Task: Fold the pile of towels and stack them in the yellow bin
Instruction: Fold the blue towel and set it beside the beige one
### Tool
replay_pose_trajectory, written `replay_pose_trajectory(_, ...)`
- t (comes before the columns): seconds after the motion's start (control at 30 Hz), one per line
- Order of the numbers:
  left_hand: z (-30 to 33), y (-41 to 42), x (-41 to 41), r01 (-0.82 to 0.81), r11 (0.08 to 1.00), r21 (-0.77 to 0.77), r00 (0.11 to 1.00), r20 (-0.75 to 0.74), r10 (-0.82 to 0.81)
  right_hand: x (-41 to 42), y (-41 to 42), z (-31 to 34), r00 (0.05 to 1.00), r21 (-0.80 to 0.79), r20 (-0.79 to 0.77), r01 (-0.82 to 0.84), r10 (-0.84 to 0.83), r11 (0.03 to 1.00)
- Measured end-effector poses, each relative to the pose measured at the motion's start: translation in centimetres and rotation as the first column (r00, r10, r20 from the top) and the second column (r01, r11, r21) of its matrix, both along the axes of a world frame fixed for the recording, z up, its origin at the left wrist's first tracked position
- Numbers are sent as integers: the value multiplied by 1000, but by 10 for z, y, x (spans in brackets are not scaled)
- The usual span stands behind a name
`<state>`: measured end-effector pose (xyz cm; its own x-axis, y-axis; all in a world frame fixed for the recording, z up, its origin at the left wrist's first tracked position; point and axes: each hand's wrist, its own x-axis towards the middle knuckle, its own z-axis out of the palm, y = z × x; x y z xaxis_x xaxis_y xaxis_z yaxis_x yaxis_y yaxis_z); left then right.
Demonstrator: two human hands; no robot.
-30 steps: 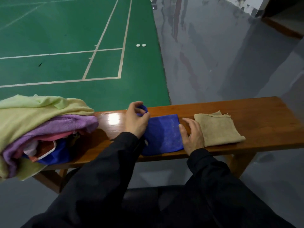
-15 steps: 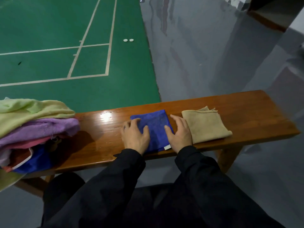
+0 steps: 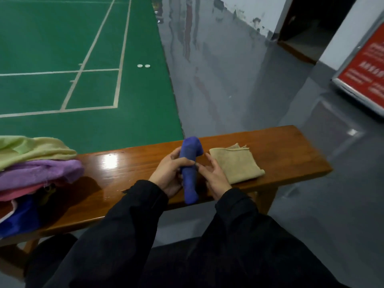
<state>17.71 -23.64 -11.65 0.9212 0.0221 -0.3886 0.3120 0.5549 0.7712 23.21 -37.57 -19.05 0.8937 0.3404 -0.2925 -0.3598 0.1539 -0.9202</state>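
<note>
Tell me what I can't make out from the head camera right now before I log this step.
- Yellow bin: nowhere in the head view.
- Towel pile: cut off by the left edge; its count is unknowable.
- Blue towel: the left hand grips it and covers its middle, so its fold state is unclear.
- Right hand: fingers touch the towel, grip unclear.
- Red sign: text too small, cut off at right.

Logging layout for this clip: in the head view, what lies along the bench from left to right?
Pile of unfolded towels → left hand → blue towel, gripped by that hand → right hand → folded tan towel → bare bench end.
</note>
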Motion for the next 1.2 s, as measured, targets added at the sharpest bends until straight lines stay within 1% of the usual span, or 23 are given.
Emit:
replay_pose_trajectory(0.07,15,-15,7,32,999,-39,997,70,-29,-1,-19,8,990,193,-131,-26,52,981)
replay_pose_trajectory(0.17,27,-37,16,96,991,-92,988,129,-84,-5,-48,21,958,380,-258,-18,125,925)
replay_pose_trajectory(0.23,31,-49,22,103,988,-119,986,141,-86,-3,-66,23,962,480,-253,34,101,876)
replay_pose_trajectory(0.27,32,-54,25,95,987,-128,987,139,-77,0,-74,27,981,480,-185,41,55,876)
replay_pose_trajectory(0.33,29,-59,33,73,984,-165,990,130,-52,13,-91,36,998,400,-16,58,-56,915)
replay_pose_trajectory(0.43,22,-65,49,43,978,-202,993,112,-21,43,-115,60,979,134,119,150,-166,980)
replay_pose_trajectory(0.5,14,-72,63,16,983,-184,997,81,-1,65,-127,69,952,-63,224,226,-206,972)
replay_pose_trajectory(0.53,8,-76,68,-7,992,-130,999,44,12,76,-130,69,944,-178,265,248,-196,952)
replay_pose_trajectory(0.57,-2,-79,72,-30,999,-16,1000,0,30,84,-133,67,945,-321,286,251,-159,913)
replay_pose_trajectory(0.6,-14,-82,75,-41,979,200,998,-35,49,90,-135,61,948,-492,303,242,-96,836)
replay_pose_trajectory(0.63,-28,-84,76,-12,886,464,998,-50,40,92,-138,54,946,-663,323,234,-10,711)
replay_pose_trajectory(0.67,-42,-86,76,41,737,675,999,-52,-8,94,-140,43,928,-788,363,255,88,561)
replay_pose_trajectory(0.7,-54,-89,74,89,595,799,996,-55,-75,94,-139,34,883,-842,426,309,195,442)
replay_pose_trajectory(0.73,-61,-92,70,121,494,861,989,-65,-129,92,-137,23,822,-856,475,349,315,381)
replay_pose_trajectory(0.77,-69,-95,68,130,441,888,986,-67,-154,91,-135,13,772,-880,461,332,438,340)
replay_pose_trajectory(0.8,-73,-99,67,121,433,893,986,-59,-154,89,-131,2,745,-919,388,273,543,283)
replay_pose_trajectory(0.83,-74,-102,66,99,456,884,990,-39,-138,85,-127,-8,736,-957,287,199,613,210)
replay_pose_trajectory(0.87,-74,-103,67,78,507,858,993,-20,-119,81,-125,-17,728,-977,212,150,652,151)
replay_pose_trajectory(0.9,-74,-104,68,66,558,827,994,-6,-109,78,-124,-22,714,-982,189,147,674,120)
replay_pose_trajectory(1.0,-72,-100,72,93,650,754,992,-16,-123,74,-125,-27,654,-969,226,227,722,97)
replay_pose_trajectory(1.1,-72,-91,68,132,655,744,988,-42,-152,76,-124,-20,657,-972,201,224,727,67)
replay_pose_trajectory(1.17,-68,-83,63,143,640,755,987,-60,-149,74,-116,-9,646,-957,266,266,716,116)
replay_pose_trajectory(1.2,-63,-79,59,132,634,762,990,-66,-126,71,-109,-2,623,-938,330,305,710,168)
